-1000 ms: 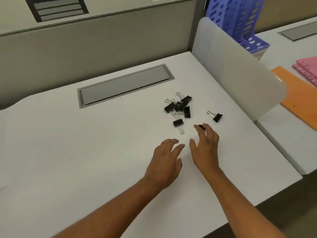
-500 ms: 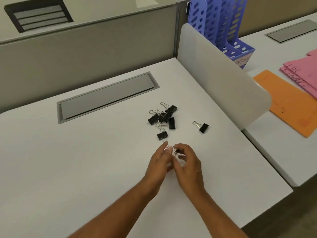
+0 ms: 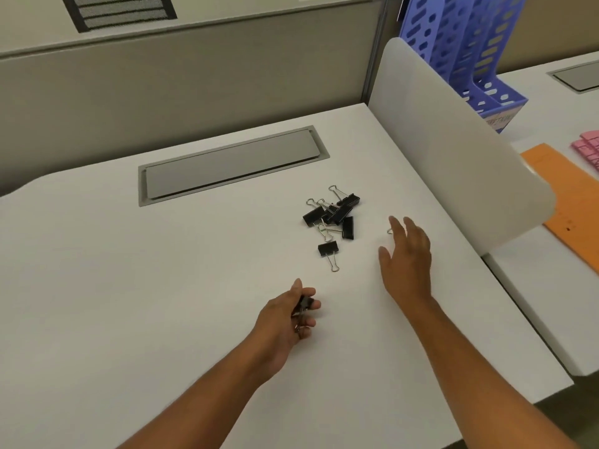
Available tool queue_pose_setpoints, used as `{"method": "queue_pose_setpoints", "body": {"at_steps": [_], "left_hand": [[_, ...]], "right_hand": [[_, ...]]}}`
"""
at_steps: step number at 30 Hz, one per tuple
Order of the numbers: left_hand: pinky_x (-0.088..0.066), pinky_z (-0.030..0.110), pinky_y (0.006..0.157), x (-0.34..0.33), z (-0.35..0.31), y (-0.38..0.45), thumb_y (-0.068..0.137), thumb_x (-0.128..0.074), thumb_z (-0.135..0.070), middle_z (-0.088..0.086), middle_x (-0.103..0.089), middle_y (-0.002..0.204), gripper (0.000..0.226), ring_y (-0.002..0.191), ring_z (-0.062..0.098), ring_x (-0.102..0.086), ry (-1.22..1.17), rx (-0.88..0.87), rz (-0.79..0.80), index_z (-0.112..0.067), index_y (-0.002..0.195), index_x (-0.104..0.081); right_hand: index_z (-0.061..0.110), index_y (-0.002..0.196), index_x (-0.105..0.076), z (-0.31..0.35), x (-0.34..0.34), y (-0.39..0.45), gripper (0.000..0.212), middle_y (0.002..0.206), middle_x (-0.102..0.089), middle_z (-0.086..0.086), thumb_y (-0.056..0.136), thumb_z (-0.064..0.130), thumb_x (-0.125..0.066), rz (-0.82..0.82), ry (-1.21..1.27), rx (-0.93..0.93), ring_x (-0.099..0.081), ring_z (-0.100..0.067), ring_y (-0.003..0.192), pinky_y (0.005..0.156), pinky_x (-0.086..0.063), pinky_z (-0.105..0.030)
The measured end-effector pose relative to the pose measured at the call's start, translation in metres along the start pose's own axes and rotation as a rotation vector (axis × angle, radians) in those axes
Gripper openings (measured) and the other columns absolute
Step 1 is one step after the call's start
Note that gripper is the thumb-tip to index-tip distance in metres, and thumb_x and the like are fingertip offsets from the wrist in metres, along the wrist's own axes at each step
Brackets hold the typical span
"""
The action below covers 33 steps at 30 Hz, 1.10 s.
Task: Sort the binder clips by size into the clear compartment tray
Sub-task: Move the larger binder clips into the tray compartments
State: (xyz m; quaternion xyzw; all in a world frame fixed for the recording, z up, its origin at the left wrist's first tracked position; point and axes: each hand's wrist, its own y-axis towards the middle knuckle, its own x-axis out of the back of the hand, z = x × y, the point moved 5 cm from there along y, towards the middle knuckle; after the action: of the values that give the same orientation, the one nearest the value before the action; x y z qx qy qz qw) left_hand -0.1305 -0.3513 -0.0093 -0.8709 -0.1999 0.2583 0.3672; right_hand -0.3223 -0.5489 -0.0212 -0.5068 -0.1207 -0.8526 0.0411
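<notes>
1. 1 white desk [image 3: 162,303] carries everything; a grey cable flap [image 3: 231,165] is sunk in toward the back, a frosted divider [image 3: 453,157] stands along its right edge, and beige partitions close off the rear.
2. Beyond the divider: blue file racks [image 3: 460,50], an orange folder [image 3: 577,215], pink folders [image 3: 590,150] on the next desk. No clear tray in view, so I can't tell where the clips go.
3. Clip pile [image 3: 335,212]: black clips heaped mid-desk, handles pointing all ways. 1 loose clip [image 3: 328,249] sits just in front of it, long axis toward the person, handle nearest.
4. Right hand [image 3: 408,254]: fingers spread and relaxed, holding nothing, low over the desk right of the pile. A wire loop [image 3: 390,231] shows at its fingertips; the rest of that clip is hidden under the hand. Likely the next pick, and the right hand is nearest.
5. Left hand [image 3: 291,315]: fingers curled round 1 small black clip [image 3: 304,303], near the front, well clear of the pile.
</notes>
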Motion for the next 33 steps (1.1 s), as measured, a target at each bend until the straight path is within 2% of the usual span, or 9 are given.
{"method": "queue_pose_setpoints", "body": {"at_steps": [5, 9, 14, 16, 18, 21, 24, 28, 33], "left_hand": [[-0.058, 0.034, 0.074, 0.015, 0.0, -0.012, 0.108, -0.056, -0.022, 0.014, -0.072, 0.111, 0.027, 0.077, 0.021, -0.067, -0.029, -0.037, 0.047, -0.006, 0.123, -0.071], [-0.056, 0.035, 0.075, 0.034, -0.001, -0.025, 0.107, -0.057, -0.033, 0.012, -0.075, 0.11, 0.033, 0.08, 0.021, -0.067, -0.026, -0.047, 0.042, -0.008, 0.123, -0.071], [-0.046, 0.031, 0.067, 0.067, -0.003, -0.044, 0.107, -0.054, -0.043, 0.009, -0.077, 0.111, 0.04, 0.075, 0.019, -0.059, -0.014, -0.069, 0.032, -0.011, 0.123, -0.071], [-0.044, 0.031, 0.066, 0.084, -0.005, -0.054, 0.106, -0.054, -0.045, 0.008, -0.078, 0.114, 0.04, 0.077, 0.019, -0.055, -0.009, -0.091, 0.014, -0.013, 0.123, -0.071], [-0.043, 0.031, 0.067, 0.104, -0.007, -0.067, 0.105, -0.055, -0.045, 0.007, -0.078, 0.116, 0.039, 0.079, 0.018, -0.052, -0.011, -0.12, -0.012, -0.014, 0.122, -0.072], [-0.045, 0.032, 0.07, 0.14, -0.01, -0.088, 0.104, -0.06, -0.042, 0.006, -0.078, 0.116, 0.035, 0.082, 0.018, -0.053, -0.02, -0.173, -0.034, -0.015, 0.121, -0.073], [-0.05, 0.033, 0.071, 0.185, -0.017, -0.116, 0.101, -0.065, -0.039, 0.004, -0.078, 0.117, 0.031, 0.085, 0.018, -0.059, -0.039, -0.249, -0.08, -0.016, 0.118, -0.074], [-0.061, 0.037, 0.075, 0.256, -0.02, -0.164, 0.097, -0.071, -0.032, 0.004, -0.076, 0.116, 0.024, 0.087, 0.02, -0.068, -0.143, -0.359, -0.206, -0.016, 0.115, -0.075], [-0.065, 0.049, 0.083, 0.351, -0.023, -0.229, 0.092, -0.079, -0.026, 0.003, -0.075, 0.11, 0.019, 0.092, 0.026, -0.074, -0.241, -0.527, -0.427, -0.022, 0.11, -0.077]], "right_hand": [[0.01, 0.114, -0.074, -0.015, -0.015, -0.004, 0.022, 0.115, -0.068, -0.017, 0.096, -0.002, -0.068, -0.066, 0.007, 0.027, -0.053, -0.043, 0.1, 0.084, -0.053, -0.054], [0.012, 0.111, -0.073, 0.008, -0.004, -0.038, 0.013, 0.105, -0.072, -0.008, 0.099, 0.012, -0.071, -0.065, 0.243, -0.086, -0.058, -0.032, 0.093, 0.084, -0.045, -0.036], [0.014, 0.102, -0.073, 0.055, -0.012, -0.099, 0.026, 0.104, -0.075, -0.012, 0.108, 0.034, -0.056, 0.024, 1.083, -0.725, -0.063, -0.02, 0.078, 0.071, -0.05, -0.033], [0.011, 0.105, -0.07, 0.087, -0.023, -0.127, 0.038, 0.106, -0.073, -0.015, 0.111, 0.04, -0.047, 0.201, 1.403, -0.931, -0.063, -0.022, 0.08, 0.071, -0.047, -0.033], [0.009, 0.109, -0.07, 0.125, -0.028, -0.152, 0.04, 0.102, -0.073, -0.014, 0.108, 0.042, -0.047, 0.411, 1.536, -0.973, -0.063, -0.023, 0.081, 0.073, -0.047, -0.034], [0.006, 0.111, -0.066, 0.179, -0.033, -0.185, 0.017, 0.104, -0.071, -0.014, 0.1, 0.015, -0.057, 0.625, 1.48, -0.873, -0.065, -0.023, 0.081, 0.072, -0.052, -0.033], [0.003, 0.11, -0.061, 0.225, -0.043, -0.215, 0.015, 0.107, -0.067, -0.012, 0.102, -0.005, -0.052, 0.693, 1.145, -0.666, -0.072, -0.024, 0.086, 0.076, -0.059, -0.035], [0.015, 0.114, -0.057, 0.302, -0.056, -0.254, 0.015, 0.088, -0.072, 0.0, 0.104, 0.004, -0.055, 0.751, 0.817, -0.381, -0.077, -0.026, 0.088, 0.089, -0.063, -0.046], [0.029, 0.119, -0.053, 0.41, -0.074, -0.295, 0.032, 0.095, -0.077, 0.004, 0.099, 0.012, -0.07, 0.878, 0.706, -0.103, -0.074, -0.013, 0.085, 0.069, -0.058, -0.021]]}}
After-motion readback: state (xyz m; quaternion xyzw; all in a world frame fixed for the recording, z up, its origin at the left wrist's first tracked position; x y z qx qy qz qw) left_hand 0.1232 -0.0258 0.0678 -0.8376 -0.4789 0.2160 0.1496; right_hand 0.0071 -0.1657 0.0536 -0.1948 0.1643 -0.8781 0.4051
